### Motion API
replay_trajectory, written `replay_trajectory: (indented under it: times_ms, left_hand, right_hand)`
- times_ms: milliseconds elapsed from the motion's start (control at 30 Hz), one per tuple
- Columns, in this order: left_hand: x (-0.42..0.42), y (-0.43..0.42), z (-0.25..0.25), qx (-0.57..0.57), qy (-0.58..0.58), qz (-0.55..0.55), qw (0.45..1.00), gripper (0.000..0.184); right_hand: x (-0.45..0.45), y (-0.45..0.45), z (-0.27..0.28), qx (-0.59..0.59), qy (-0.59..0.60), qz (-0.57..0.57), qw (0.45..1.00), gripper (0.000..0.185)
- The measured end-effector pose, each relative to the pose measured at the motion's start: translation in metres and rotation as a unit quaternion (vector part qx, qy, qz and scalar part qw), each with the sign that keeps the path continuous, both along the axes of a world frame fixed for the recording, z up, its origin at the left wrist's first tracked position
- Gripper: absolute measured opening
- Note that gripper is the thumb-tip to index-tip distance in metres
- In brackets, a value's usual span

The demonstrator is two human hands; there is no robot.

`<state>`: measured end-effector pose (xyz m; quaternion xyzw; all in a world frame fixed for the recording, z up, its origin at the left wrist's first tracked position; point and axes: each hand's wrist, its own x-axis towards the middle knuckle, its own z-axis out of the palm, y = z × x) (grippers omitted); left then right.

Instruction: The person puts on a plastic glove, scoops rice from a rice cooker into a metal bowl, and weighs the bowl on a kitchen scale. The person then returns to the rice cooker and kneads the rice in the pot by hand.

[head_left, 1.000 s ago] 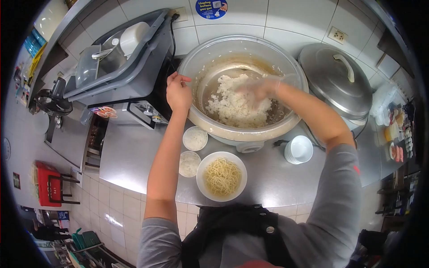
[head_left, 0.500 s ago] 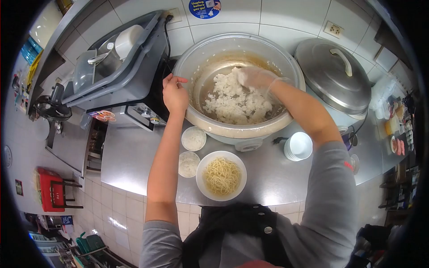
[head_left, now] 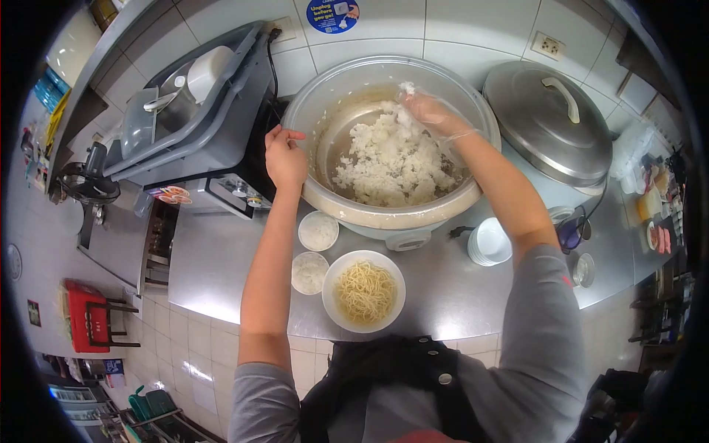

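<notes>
A wide metal rice cooker pot (head_left: 317,196) holds a loose mound of white rice (head_left: 395,159). My right hand (head_left: 430,112), in a clear plastic glove, is over the pot's back right part, its fingers closed on a small clump of rice. At the pot's left rim, my left hand (head_left: 286,156) is bare and curled around the edge, one finger pointing right. In front of the pot are two small bowls of rice (head_left: 318,231) (head_left: 309,273) and a larger white bowl of noodles (head_left: 364,292).
Stacked white bowls (head_left: 490,242) stand right of the pot's front. A second cooker with a domed lid (head_left: 548,122) is at the right. Grey tubs (head_left: 210,140) with containers rest on an oven (head_left: 221,193) at the left. A clear cup (head_left: 583,270) stands on the steel table's right side.
My right hand has moved from the rice toward the pot's back and risen, with rice at its fingertips. My left hand stays at the rim. The whole view has shifted slightly.
</notes>
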<state>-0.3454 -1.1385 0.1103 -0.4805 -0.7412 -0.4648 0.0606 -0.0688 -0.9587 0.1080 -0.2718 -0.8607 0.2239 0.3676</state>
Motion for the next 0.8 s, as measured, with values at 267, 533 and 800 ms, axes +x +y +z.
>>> replay_trajectory:
  times_ms: [267, 533, 800]
  left_hand:
    - [0.003, -0.002, 0.006, -0.018, -0.036, 0.008, 0.999, 0.021]
    - [0.003, -0.001, 0.005, 0.003, -0.020, 0.009, 1.000, 0.021]
    - [0.005, -0.002, 0.006, -0.004, -0.012, 0.017, 1.000, 0.021]
  right_hand:
    - [-0.023, 0.006, 0.032, -0.276, -0.281, 0.042, 0.918, 0.035]
    - [-0.037, 0.016, 0.003, -0.178, -0.400, -0.078, 0.896, 0.071]
    - [-0.069, -0.089, 0.053, -0.177, -0.622, 0.103, 0.756, 0.087]
